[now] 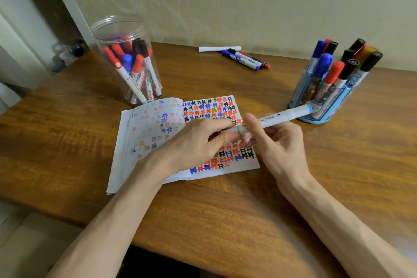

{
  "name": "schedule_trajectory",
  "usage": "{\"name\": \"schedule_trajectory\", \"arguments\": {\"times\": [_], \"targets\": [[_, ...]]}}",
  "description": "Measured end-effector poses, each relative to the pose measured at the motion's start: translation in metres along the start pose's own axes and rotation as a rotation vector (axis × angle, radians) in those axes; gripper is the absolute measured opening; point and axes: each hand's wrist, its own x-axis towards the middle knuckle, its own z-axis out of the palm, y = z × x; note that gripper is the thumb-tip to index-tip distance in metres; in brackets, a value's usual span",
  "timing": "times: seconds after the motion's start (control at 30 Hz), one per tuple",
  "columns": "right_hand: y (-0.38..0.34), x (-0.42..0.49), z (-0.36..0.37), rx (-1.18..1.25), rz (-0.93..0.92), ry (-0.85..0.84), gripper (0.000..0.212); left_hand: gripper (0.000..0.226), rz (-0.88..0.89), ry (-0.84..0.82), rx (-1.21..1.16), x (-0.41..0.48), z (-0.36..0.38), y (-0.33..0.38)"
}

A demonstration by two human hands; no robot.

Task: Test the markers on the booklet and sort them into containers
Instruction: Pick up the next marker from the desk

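- The right hand, just right of centre frame, has its thumb and fingers curled round the barrel of a white marker.
- The left hand, at centre, pinches the marker's near end between thumb and fingertips, probably on a cap, though the fingers hide it.
- The marker lies nearly level above the booklet's right page, its pale blue end pointing toward the right edge of the frame.
- It looks light, stiff and smooth-sided, so it may slip. Grip the barrel close to the seam and pull the cap straight along the axis.
- The booklet lies open at centre on the table. Its thin pages look soft and likely to shift under a nib.
- A clear jar stands at upper left and a blue holder at right, both holding markers.
- Loose markers lie at top centre.
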Motion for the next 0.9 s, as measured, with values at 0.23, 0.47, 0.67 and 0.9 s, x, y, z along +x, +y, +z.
{"name": "schedule_trajectory", "arguments": {"times": [0.23, 0.47, 0.67, 0.9], "targets": [[-0.002, 0.0, -0.002, 0.051, -0.007, 0.094, 0.033, 0.027, 0.137, 0.119, 0.154, 0.004, 0.004, 0.0], [-0.004, 0.0, -0.002, 0.083, -0.012, 0.109, 0.034, 0.027, 0.172, 0.138, 0.173, 0.005, 0.003, 0.001], [-0.003, 0.0, -0.005, 0.065, -0.063, 0.036, 0.035, 0.025, 0.042, 0.0, -0.116, 0.004, -0.003, -0.003], [-0.002, 0.003, -0.004, 0.038, -0.026, 0.038, 0.032, 0.016, 0.067, 0.07, 0.035, 0.003, 0.008, -0.005]]}}
